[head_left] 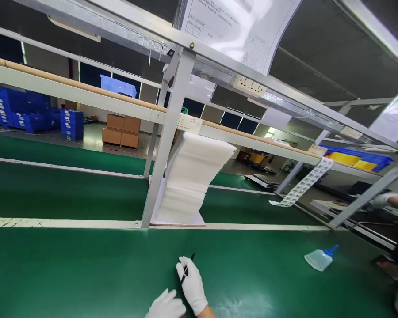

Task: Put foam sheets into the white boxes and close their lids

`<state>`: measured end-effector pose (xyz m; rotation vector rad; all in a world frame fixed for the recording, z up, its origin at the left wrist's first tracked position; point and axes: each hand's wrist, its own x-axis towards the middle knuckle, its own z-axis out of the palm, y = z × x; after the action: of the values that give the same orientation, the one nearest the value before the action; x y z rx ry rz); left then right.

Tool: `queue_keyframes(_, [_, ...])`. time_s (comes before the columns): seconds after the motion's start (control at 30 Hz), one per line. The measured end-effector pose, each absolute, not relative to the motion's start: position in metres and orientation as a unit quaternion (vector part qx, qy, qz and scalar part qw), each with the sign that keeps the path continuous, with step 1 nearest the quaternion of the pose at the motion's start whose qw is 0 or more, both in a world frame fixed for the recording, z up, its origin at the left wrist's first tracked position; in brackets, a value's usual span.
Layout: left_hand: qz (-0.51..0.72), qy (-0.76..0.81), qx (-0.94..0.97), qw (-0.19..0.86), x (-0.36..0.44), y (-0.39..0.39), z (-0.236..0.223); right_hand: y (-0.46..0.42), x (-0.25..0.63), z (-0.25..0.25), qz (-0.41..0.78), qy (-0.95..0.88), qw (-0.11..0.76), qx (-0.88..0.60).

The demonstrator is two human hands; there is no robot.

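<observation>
My right hand (193, 285), in a white glove, is closed around a slim black pen (185, 274). One dark end of the pen sticks out above the fingers, and its lower part shows beside the thumb. My left hand (166, 304), also gloved in white, is at the bottom edge of the view, just left of the right hand. Its fingers are loosely bent and slightly apart, with nothing seen in them; the rest of it is cut off. Both hands are over the green worktop (86, 269).
A tall stack of thin white sheets (192, 176) leans behind the worktop beside a metal post (169, 137). A clear bottle with a blue spout (319, 259) lies at right. A label strip (303, 183) hangs from the shelf. Another person's gloved hand (383, 200) is at far right.
</observation>
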<state>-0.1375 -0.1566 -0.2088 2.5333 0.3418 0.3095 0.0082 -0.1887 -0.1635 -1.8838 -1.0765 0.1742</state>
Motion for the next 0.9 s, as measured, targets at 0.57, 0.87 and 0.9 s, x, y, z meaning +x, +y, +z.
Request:
queue_keyframes(0.57, [0.128, 0.270, 0.825, 0.479, -0.163, -0.155, -0.141, -0.179, 0.010, -0.171, 0.011, -0.446, 0.466, -0.764])
queue_keyframes(0.87, [0.148, 0.280, 0.787, 0.530, -0.133, -0.166, -0.126, -0.183, 0.010, -0.167, 0.028, -0.557, 0.450, -0.697])
queue_keyframes(0.9, [0.136, 0.271, 0.789, 0.534, -0.132, -0.166, -0.122, -0.187, 0.011, -0.164, 0.035, -0.558, 0.463, -0.688])
